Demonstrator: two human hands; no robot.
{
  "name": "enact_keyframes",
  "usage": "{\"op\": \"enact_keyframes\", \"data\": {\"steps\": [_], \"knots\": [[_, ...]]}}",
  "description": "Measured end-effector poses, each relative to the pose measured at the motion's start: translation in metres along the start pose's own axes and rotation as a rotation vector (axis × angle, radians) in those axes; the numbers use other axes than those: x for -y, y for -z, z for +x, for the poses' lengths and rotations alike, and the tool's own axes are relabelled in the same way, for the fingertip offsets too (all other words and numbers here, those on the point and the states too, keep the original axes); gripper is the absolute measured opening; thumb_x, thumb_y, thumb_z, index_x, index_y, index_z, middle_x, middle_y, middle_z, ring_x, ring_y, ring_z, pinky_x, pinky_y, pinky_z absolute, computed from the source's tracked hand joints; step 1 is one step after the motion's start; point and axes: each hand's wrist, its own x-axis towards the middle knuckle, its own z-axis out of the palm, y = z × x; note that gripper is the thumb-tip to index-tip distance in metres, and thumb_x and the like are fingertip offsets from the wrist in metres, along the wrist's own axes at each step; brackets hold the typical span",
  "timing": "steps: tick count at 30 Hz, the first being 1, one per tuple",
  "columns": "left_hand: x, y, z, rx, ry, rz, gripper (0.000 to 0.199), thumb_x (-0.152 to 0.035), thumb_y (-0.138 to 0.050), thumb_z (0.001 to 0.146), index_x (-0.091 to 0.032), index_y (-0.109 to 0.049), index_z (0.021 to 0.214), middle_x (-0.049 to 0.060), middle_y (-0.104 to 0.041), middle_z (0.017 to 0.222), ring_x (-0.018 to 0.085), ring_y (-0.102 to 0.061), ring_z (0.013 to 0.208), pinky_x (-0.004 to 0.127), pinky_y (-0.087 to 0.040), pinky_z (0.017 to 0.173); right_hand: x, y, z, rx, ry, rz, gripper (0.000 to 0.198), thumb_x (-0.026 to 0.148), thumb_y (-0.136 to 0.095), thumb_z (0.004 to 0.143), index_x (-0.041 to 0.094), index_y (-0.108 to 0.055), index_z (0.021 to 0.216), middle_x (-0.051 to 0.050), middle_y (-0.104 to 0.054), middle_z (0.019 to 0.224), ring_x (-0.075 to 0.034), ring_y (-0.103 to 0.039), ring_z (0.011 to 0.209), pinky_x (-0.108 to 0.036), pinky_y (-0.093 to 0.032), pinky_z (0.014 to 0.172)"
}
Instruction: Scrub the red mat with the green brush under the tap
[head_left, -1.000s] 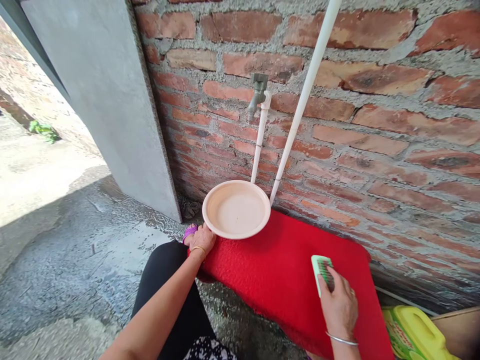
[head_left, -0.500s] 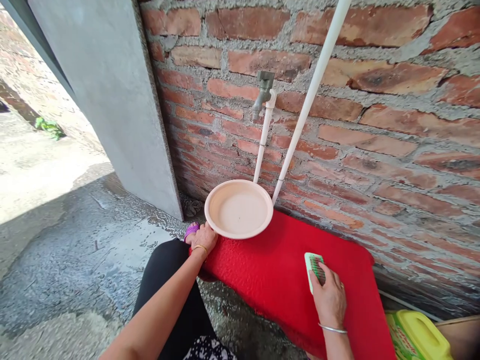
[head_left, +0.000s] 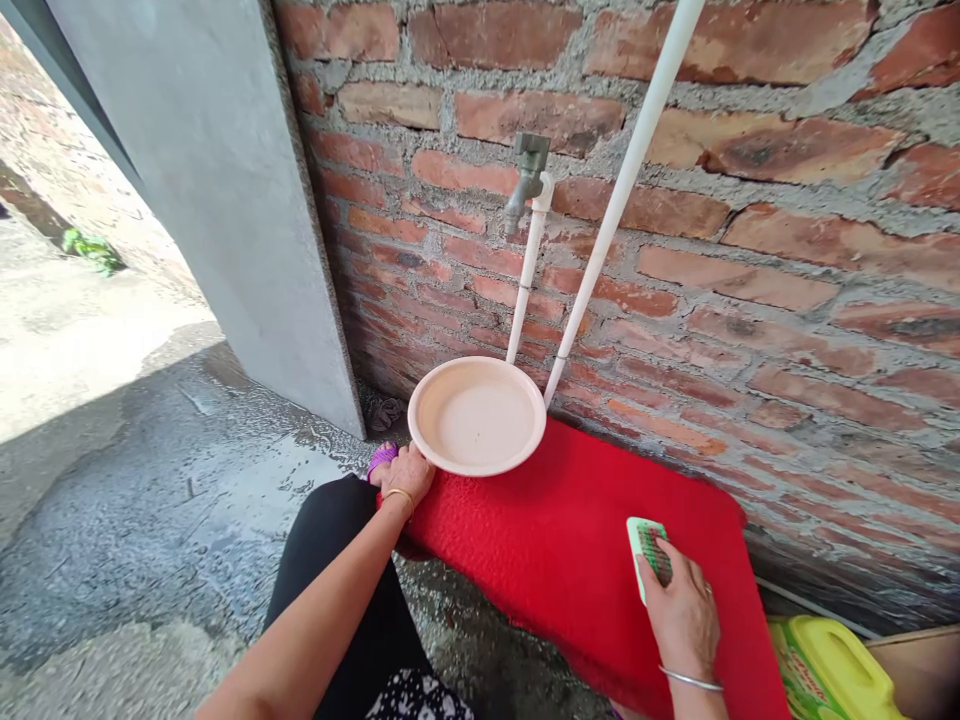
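Closest to the camera are the person's black trousers (head_left: pixel 337 560) and a piece of spotted fabric (head_left: pixel 420 697), with a yellow jug (head_left: pixel 832 660) low at the right edge. Just beyond, the right hand (head_left: pixel 681 605) grasps a pale green brush (head_left: pixel 637 545), thumb along one side and fingers curled over its patterned face. The brush is over the right part of a red cloth (head_left: pixel 540 560), which lies spread across a raised surface that it hides; whether the bristles press into the cloth cannot be told. The left hand (head_left: pixel 407 472) is at the cloth's far left corner, by the rim of a cream basin (head_left: pixel 480 470); its fingers are bent, but whether they pinch the cloth or merely rest there is not clear. As for progress, the cloth is laid out and the brush is in hand, so brushing looks to be under way; no lather shows, and nothing marks off brushed parts from untouched ones, so how much is left cannot be judged. Past the left hand are a purple sandal (head_left: pixel 381 457) and wet floor (head_left: pixel 150 480). Behind the basin, a tap (head_left: pixel 526 180) and a long white pipe (head_left: pixel 622 190) stand against a brick wall (head_left: pixel 772 280).
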Motion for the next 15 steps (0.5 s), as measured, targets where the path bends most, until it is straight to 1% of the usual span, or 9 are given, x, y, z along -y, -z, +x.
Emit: {"op": "enact_keyframes", "data": {"steps": [2, 6, 8, 9, 10, 12, 15], "knots": [[0.001, -0.001, 0.001, -0.006, 0.001, -0.007, 0.055, -0.044, -0.032, 0.108, -0.016, -0.062, 0.144, 0.026, -0.063, 0.148, 0.039, -0.059, 0.143, 0.053, -0.046, 0.109, 0.015, -0.004, -0.006, 0.011, 0.036, 0.035, 0.062, 0.065, -0.037, 0.105, 0.018, -0.074, 0.121, -0.018, -0.077, 0.107, -0.032, -0.070, 0.092, -0.045, -0.053, 0.080], [0.000, 0.000, 0.000, -0.010, 0.002, -0.012, 0.056, -0.044, -0.031, 0.108, -0.015, -0.062, 0.145, 0.025, -0.065, 0.146, 0.039, -0.059, 0.143, 0.054, -0.046, 0.110, 0.082, -0.019, -0.031, 0.100, 0.286, 0.205, 0.043, 0.051, -0.044, 0.107, 0.026, -0.074, 0.126, -0.013, -0.078, 0.121, -0.028, -0.071, 0.106, -0.041, -0.053, 0.090], [-0.001, 0.002, -0.001, -0.005, -0.004, -0.012, 0.056, -0.043, -0.031, 0.108, -0.016, -0.061, 0.147, 0.025, -0.065, 0.146, 0.039, -0.059, 0.142, 0.055, -0.046, 0.110, 0.111, -0.025, -0.033, 0.151, 0.393, 0.251, 0.035, 0.040, -0.048, 0.107, 0.030, -0.073, 0.129, -0.009, -0.077, 0.126, -0.025, -0.071, 0.109, -0.039, -0.052, 0.093], [-0.001, 0.003, -0.001, -0.003, -0.007, -0.012, 0.056, -0.042, -0.031, 0.108, -0.016, -0.061, 0.147, 0.025, -0.065, 0.146, 0.039, -0.059, 0.142, 0.054, -0.046, 0.110, 0.119, -0.028, -0.029, 0.169, 0.422, 0.258, 0.034, 0.036, -0.050, 0.106, 0.031, -0.073, 0.130, -0.008, -0.077, 0.127, -0.024, -0.071, 0.110, -0.038, -0.052, 0.093], [-0.002, 0.005, -0.002, -0.001, -0.008, -0.013, 0.056, -0.042, -0.031, 0.108, -0.016, -0.060, 0.148, 0.025, -0.066, 0.146, 0.039, -0.060, 0.142, 0.054, -0.046, 0.110, 0.123, -0.029, -0.022, 0.180, 0.431, 0.253, 0.034, 0.033, -0.051, 0.105, 0.031, -0.073, 0.130, -0.008, -0.076, 0.128, -0.024, -0.071, 0.110, -0.037, -0.052, 0.094], [-0.003, 0.007, -0.003, 0.005, -0.003, -0.016, 0.056, -0.041, -0.031, 0.108, -0.015, -0.061, 0.147, 0.025, -0.066, 0.145, 0.038, -0.060, 0.141, 0.053, -0.047, 0.109, 0.117, -0.029, -0.001, 0.187, 0.382, 0.198, 0.032, 0.033, -0.054, 0.103, 0.028, -0.074, 0.128, -0.009, -0.076, 0.127, -0.024, -0.072, 0.108, -0.037, -0.052, 0.091], [-0.003, 0.007, -0.004, 0.013, 0.000, -0.011, 0.056, -0.041, -0.032, 0.108, -0.014, -0.060, 0.148, 0.026, -0.065, 0.145, 0.038, -0.061, 0.140, 0.053, -0.048, 0.109, 0.082, -0.021, 0.029, 0.174, 0.203, 0.011, 0.036, 0.038, -0.054, 0.102, 0.024, -0.074, 0.128, -0.013, -0.077, 0.122, -0.026, -0.072, 0.098, -0.037, -0.051, 0.081]]}}
